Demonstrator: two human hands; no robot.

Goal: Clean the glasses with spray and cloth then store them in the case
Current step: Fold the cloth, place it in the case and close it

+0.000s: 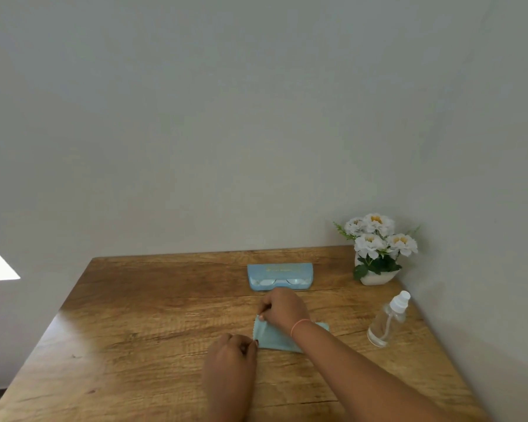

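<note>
Now: right hand (282,309) pinches the far left corner of the cloth (275,335), thumb and fingers closed on it. Left hand (232,351) pinches the near left corner, fingers curled. Cloth lies mid-table (134,315), partly under my right wrist. Step, I judge: spreading or folding it. To do it well: hold both corners taut, line the edges up, lay it flat without creases. Glasses (275,282) appear to sit in the open case (279,271), just beyond my right hand, toward the back edge. Spray (386,322) near the right edge; flowers (377,248) in the back right corner.
</note>
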